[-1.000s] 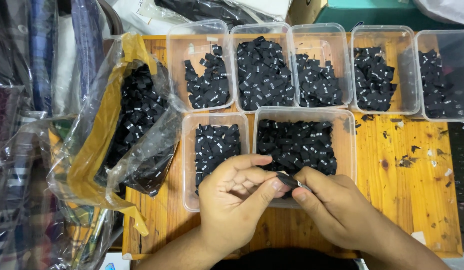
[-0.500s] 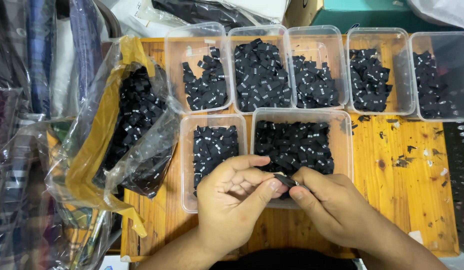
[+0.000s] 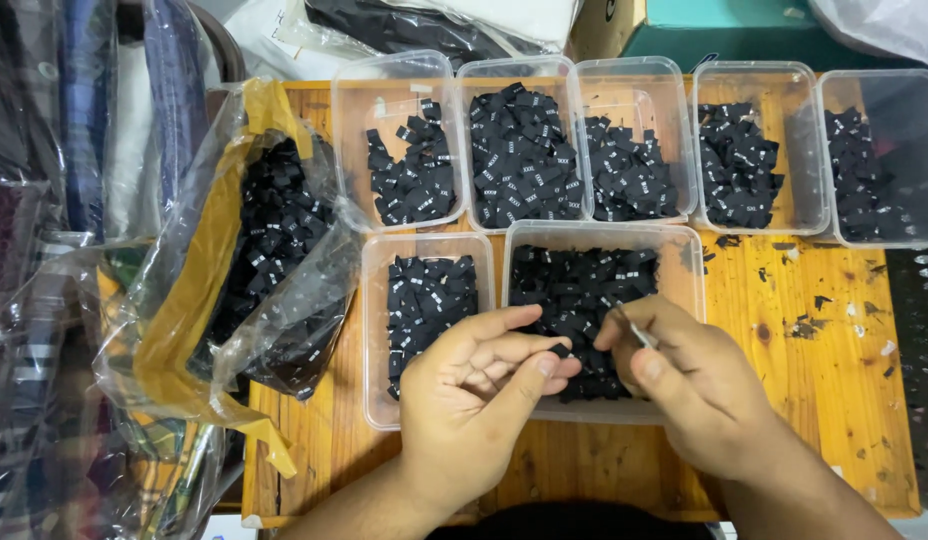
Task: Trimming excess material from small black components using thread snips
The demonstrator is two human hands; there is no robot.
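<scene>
Half hidden between pinching fingers, a small black fabric label (image 3: 561,351) sits in the left hand (image 3: 474,400), while the right hand (image 3: 699,385) pinches a thin metal tool (image 3: 639,333) over a clear plastic tub (image 3: 689,262).

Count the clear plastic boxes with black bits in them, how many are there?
7. Five clear boxes line the back of the wooden table. Two sit nearer. More could be hidden past the right edge.

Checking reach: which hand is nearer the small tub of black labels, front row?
Left. The left hand overlaps the small tub at its right edge; the right hand is over the larger tub.
</scene>
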